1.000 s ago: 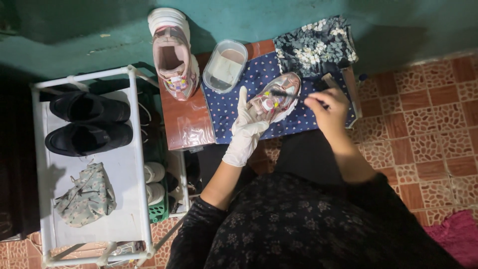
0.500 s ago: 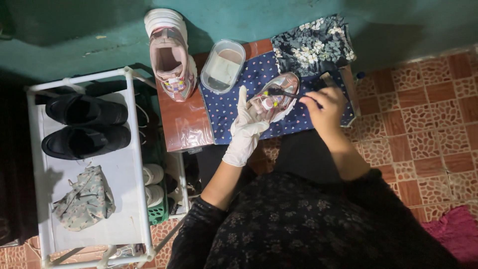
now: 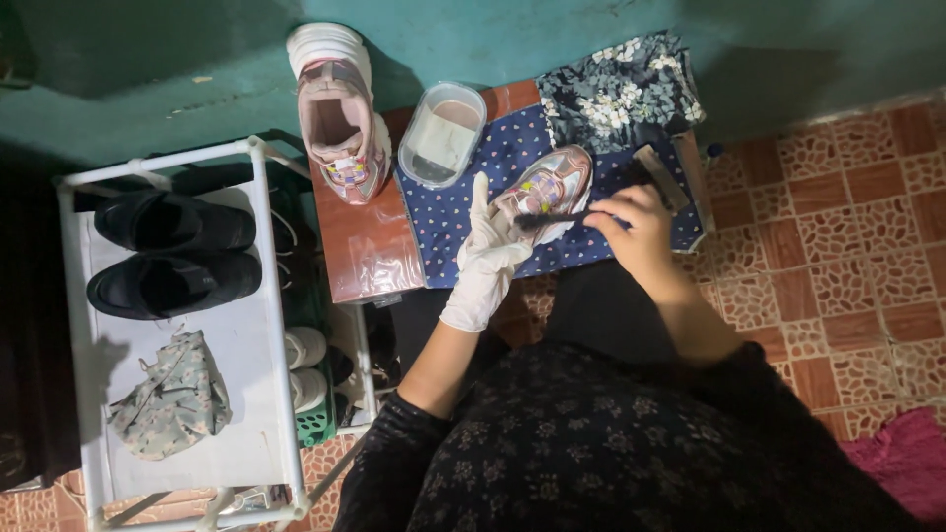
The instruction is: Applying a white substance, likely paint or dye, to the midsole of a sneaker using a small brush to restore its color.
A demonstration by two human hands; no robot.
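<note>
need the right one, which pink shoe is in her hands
The pink sneaker on the dotted blue cloth, gripped by the gloved left hand; the other sneaker stands untouched.

Single head camera looks steeply down, fairly near, perhaps slightly forward-tilted.

A home, likely an entry corner; a white shoe rack (image 3: 266,296) holds black shoes (image 3: 172,251); patterned red floor tiles (image 3: 857,256) meet a green-painted wall (image 3: 512,39); a low counter (image 3: 365,246) carries a sneaker (image 3: 338,113).
</note>
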